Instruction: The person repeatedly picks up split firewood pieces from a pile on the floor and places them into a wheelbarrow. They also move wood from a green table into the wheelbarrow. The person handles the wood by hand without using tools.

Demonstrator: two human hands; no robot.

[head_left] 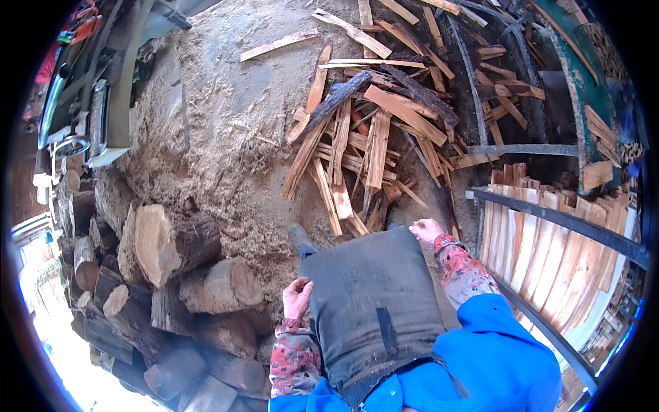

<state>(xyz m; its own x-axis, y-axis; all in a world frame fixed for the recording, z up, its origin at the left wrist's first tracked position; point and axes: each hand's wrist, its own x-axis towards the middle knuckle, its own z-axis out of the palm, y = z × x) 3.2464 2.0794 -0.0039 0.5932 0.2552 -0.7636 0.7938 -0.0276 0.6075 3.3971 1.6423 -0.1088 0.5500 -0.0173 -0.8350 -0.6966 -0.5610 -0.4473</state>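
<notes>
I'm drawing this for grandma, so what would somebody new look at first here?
Probably the messy heap of split wood on the ground, upper middle. Then the big dark cloth at lower middle, with the left fingers and right fingers at its upper corners. The thick logs piled at lower left stand out too.

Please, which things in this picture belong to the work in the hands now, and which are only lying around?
In use:
- dark cloth
- left hand, at the cloth's left edge
- right hand, at its far right corner

Seemingly just lying about:
- loose split wood ahead
- logs at left
- stacked split pieces at right
</notes>
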